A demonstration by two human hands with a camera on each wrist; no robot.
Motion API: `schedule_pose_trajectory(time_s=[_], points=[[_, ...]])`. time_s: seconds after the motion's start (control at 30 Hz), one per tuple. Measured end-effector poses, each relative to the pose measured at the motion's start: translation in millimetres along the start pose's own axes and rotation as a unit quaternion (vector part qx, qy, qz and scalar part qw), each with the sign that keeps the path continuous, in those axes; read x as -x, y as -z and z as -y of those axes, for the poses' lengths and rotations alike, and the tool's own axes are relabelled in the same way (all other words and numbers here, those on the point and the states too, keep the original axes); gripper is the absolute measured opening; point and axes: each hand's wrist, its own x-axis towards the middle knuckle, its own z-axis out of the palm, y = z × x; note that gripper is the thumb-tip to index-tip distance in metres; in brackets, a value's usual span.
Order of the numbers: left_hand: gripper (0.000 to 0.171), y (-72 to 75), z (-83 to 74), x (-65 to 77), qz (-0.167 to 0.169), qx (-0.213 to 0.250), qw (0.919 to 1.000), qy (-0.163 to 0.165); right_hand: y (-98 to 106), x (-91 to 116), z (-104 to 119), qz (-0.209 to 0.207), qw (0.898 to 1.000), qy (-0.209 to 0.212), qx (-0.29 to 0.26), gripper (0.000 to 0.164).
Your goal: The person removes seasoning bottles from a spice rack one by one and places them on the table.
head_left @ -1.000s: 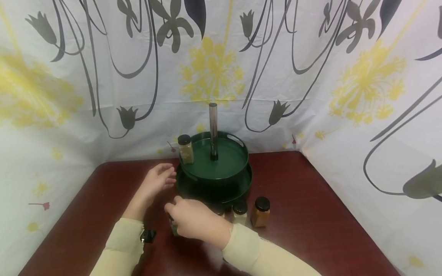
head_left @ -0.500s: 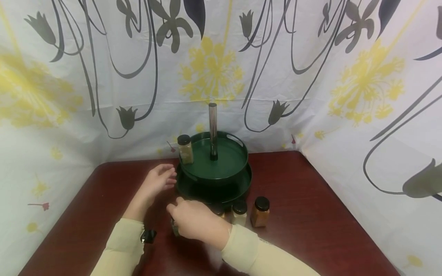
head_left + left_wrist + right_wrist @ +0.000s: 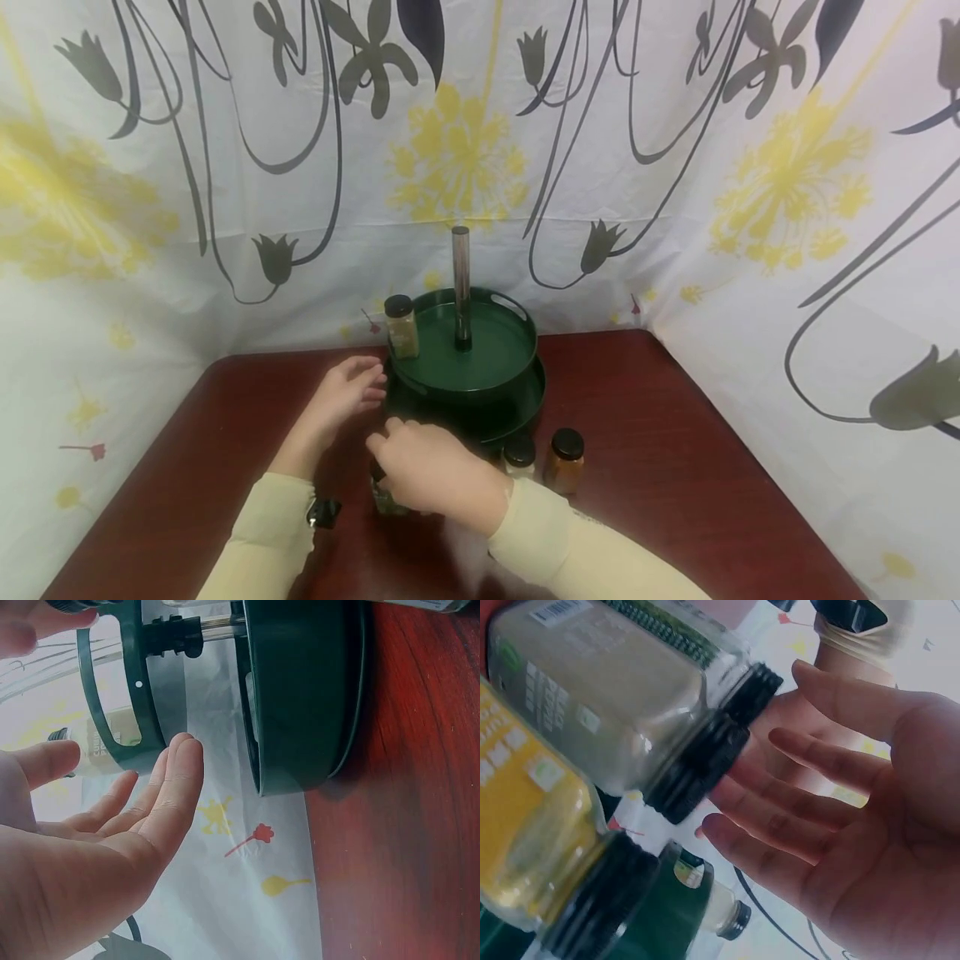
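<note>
My right hand (image 3: 438,475) is over the table in front of a two-tier green tray (image 3: 487,362). In the right wrist view its fingers are loosely extended beside the black lids of a jar of grey-brown powder (image 3: 600,697) and a jar with a green label (image 3: 667,634); nothing is gripped. The head view shows a spice jar (image 3: 388,500) partly hidden below that hand. My left hand (image 3: 345,396) is held at the tray's left side, fingers spread and holding nothing. A black-lidded jar of pale powder (image 3: 405,335) stands on the upper tier's left edge.
Right of my right hand stand a jar of whitish powder (image 3: 519,458) and a jar of orange powder (image 3: 566,463). A yellow jar (image 3: 525,817) shows in the right wrist view. A metal post (image 3: 461,287) rises from the tray. Patterned curtain (image 3: 600,150) surrounds the table.
My right hand has lifted slightly and shifted a little, showing more of the spice jar below it. The left hand has stayed almost still beside the tray.
</note>
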Motion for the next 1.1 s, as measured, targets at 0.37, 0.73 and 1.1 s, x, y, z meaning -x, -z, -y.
schedule_pose_trajectory(time_s=[0.37,0.73,1.1], points=[[0.056,-0.6,-0.5,-3.6,0.013,0.000,0.9999,0.004,38.7,-4.3,-18.9,0.014,0.999,-0.040,-0.025,0.047],[0.062,-0.4,-5.1,-7.3,0.019,0.005,0.9998,0.008,77.9,-31.5,-47.1,-0.018,0.998,-0.040,-0.042,0.036],[0.061,-6.7,-13.4,-4.4,0.035,-0.002,0.9994,-0.004,89.2,-68.3,-78.8,-0.048,0.995,-0.077,-0.035,0.045]])
